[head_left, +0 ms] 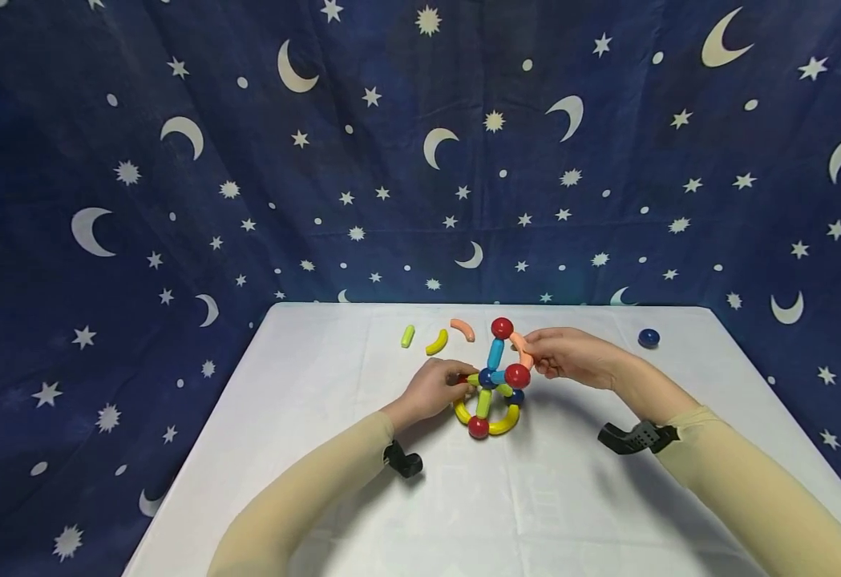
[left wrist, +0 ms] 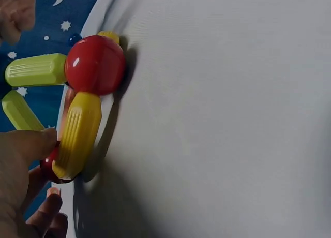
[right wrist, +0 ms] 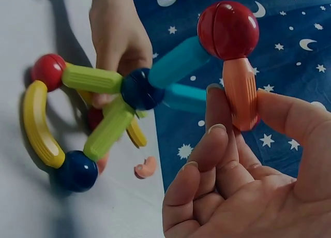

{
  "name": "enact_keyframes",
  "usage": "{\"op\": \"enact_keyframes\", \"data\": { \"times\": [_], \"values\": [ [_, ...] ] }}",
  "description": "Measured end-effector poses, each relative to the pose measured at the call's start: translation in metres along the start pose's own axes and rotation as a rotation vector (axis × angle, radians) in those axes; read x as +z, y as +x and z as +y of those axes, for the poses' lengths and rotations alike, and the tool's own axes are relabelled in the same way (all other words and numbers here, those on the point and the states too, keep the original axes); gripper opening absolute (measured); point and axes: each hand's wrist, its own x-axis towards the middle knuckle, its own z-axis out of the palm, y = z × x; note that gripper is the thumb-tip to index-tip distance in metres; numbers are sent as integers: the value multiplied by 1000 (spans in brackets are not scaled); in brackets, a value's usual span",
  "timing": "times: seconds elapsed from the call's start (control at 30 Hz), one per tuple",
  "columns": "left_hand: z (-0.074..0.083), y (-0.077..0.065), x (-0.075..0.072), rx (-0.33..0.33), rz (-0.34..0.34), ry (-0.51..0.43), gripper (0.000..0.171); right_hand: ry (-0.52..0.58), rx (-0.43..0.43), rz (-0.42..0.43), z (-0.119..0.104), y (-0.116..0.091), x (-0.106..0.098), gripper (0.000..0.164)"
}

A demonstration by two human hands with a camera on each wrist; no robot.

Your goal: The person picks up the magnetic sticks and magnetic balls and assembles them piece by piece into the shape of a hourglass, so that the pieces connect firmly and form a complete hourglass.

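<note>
Star-and-moon cloth hung behind a white-covered desk. Left hand pinched the base red ball of a ball-and-rod model set between both hands. Right hand, the nearer, pinched a curved orange rod at the model's right side. Rod's long axis ran from the upper red ball, which it touched, down toward the front red ball; contact there, could not tell.

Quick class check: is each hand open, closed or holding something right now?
Left hand: closed, holding the ball-and-rod model by a red ball.
Right hand: closed, pinching a curved orange rod.
</note>
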Motion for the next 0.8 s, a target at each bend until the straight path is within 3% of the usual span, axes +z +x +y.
{"op": "enact_keyframes", "data": {
  "times": [0.27, 0.37, 0.6, 0.8],
  "values": [
    [2, 8, -3, 24, -22, -7, 34, 66, -12, 8, 10, -9, 0, 33],
    [-2, 9, -12, -29, 41, -18, 34, 70, -17, 16, 11, -10, -1, 35],
    [-25, 13, -39, -188, 276, 48, 29, 76, -18, 21, 13, -11, -1, 34],
    [-43, 15, -58, -342, 350, 140, 30, 67, -45, -2, 16, -8, -1, 38]
  ]
}}
